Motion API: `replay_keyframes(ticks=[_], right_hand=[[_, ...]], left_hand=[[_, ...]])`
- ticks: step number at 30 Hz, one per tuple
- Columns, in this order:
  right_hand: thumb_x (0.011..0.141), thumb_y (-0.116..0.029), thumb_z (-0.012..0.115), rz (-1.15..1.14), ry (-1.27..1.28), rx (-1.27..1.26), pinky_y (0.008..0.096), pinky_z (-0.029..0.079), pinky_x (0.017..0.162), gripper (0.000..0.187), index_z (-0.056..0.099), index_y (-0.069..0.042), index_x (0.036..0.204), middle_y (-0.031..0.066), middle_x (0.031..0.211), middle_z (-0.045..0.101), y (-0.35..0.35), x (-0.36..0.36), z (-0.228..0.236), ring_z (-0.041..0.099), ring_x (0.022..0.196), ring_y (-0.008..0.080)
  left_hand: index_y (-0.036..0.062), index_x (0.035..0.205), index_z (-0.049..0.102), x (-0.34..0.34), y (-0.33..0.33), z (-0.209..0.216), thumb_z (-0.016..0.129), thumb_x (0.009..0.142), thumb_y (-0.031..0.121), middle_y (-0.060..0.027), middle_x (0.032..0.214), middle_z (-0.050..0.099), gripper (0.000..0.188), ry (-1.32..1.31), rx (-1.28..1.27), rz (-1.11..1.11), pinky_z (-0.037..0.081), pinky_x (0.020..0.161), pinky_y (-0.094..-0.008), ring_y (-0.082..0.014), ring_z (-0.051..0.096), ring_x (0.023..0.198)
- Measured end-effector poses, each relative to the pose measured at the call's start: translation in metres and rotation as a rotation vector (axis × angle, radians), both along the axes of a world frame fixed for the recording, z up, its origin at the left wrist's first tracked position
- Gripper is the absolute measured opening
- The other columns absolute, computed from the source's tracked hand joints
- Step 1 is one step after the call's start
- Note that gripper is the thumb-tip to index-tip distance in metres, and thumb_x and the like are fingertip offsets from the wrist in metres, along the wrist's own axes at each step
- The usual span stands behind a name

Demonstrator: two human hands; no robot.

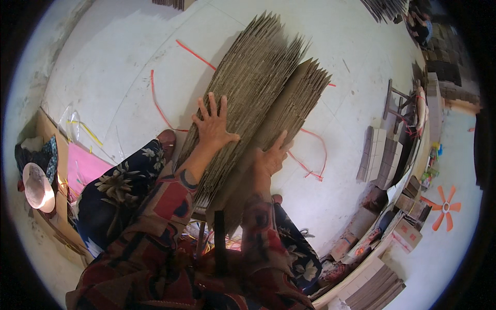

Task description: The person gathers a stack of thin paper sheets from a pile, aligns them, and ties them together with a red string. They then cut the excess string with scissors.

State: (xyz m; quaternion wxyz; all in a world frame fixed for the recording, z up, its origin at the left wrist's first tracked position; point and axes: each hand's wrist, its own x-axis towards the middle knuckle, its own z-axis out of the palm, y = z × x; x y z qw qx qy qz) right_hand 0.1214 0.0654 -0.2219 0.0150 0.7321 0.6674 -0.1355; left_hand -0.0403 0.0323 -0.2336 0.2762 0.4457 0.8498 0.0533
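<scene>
Between my knees lies a long stack of flat brown cardboard pieces (247, 67), packed on edge with their jagged ends showing. A narrower bundle of the same cardboard (302, 95) leans along its right side. My left hand (213, 126) rests on the larger stack with its fingers spread. Against the narrower bundle lies my right hand (271, 157), fingers stretched out and apart. Neither hand holds anything. Red plastic straps (161, 106) pass beneath the cardboard, and their loose ends lie on the floor to both sides.
At the right stand a wooden stool (395, 106), grey-white bundles (372, 155) and small cardboard boxes (406, 235). An orange fan (445, 207) shows beyond them. On the left are a pale round hat (39, 187) and a pink sheet (85, 168). Another person (423, 28) is at the far right.
</scene>
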Motion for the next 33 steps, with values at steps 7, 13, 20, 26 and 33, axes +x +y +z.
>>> replay_keyframes(ticks=[7, 13, 20, 26, 33], right_hand=[[0.063, -0.018, 0.074, -0.002, -0.076, 0.092, 0.0446, 0.051, 0.076, 0.094, 0.022, -0.02, 0.142, 0.0203, 0.144, 0.019, 0.004, 0.001, 0.032, 0.045, 0.11, 0.0393], [0.068, -0.02, 0.068, -0.014, -0.021, 0.12, 0.0449, 0.047, 0.083, 0.082, 0.027, -0.021, 0.139, 0.018, 0.144, 0.022, 0.023, -0.004, 0.045, 0.045, 0.112, 0.0393], [0.065, -0.015, 0.072, 0.082, -0.04, 0.05, 0.0429, 0.05, 0.078, 0.086, 0.028, -0.02, 0.139, 0.0177, 0.145, 0.019, 0.06, -0.012, 0.008, 0.044, 0.111, 0.0373], [0.067, -0.024, 0.071, 0.133, -0.018, 0.044, 0.0469, 0.048, 0.081, 0.085, 0.027, -0.021, 0.14, 0.0181, 0.146, 0.015, 0.055, -0.014, -0.028, 0.04, 0.114, 0.0394], [0.069, -0.051, 0.068, 0.156, 0.168, 0.034, 0.0531, 0.041, 0.091, 0.09, 0.022, -0.022, 0.142, 0.02, 0.147, 0.009, 0.047, -0.018, -0.047, 0.025, 0.127, 0.0467]], left_hand=[[0.0138, 0.145, 0.003, -0.003, -0.003, -0.002, 0.081, 0.054, 0.05, -0.0212, 0.149, -0.007, 0.125, 0.016, -0.017, 0.017, 0.019, 0.091, -0.0727, -0.0485, -0.006, 0.133], [0.0139, 0.145, 0.003, -0.002, -0.003, -0.004, 0.081, 0.053, 0.05, -0.0212, 0.149, -0.007, 0.126, -0.003, 0.005, 0.008, 0.017, 0.091, -0.0732, -0.0485, -0.007, 0.133], [0.0174, 0.146, 0.0, -0.001, 0.0, -0.008, 0.074, 0.05, 0.065, -0.0195, 0.149, -0.01, 0.13, 0.032, -0.041, -0.01, 0.017, 0.091, -0.0724, -0.0474, -0.008, 0.134], [0.0172, 0.145, -0.001, -0.001, -0.001, -0.003, 0.077, 0.051, 0.061, -0.0193, 0.149, -0.01, 0.13, 0.023, -0.058, 0.005, 0.017, 0.092, -0.0714, -0.0464, -0.007, 0.134], [0.0158, 0.145, 0.002, -0.001, -0.001, 0.0, 0.077, 0.052, 0.059, -0.0194, 0.149, -0.008, 0.127, 0.03, -0.044, 0.012, 0.019, 0.092, -0.0713, -0.0469, -0.005, 0.134]])
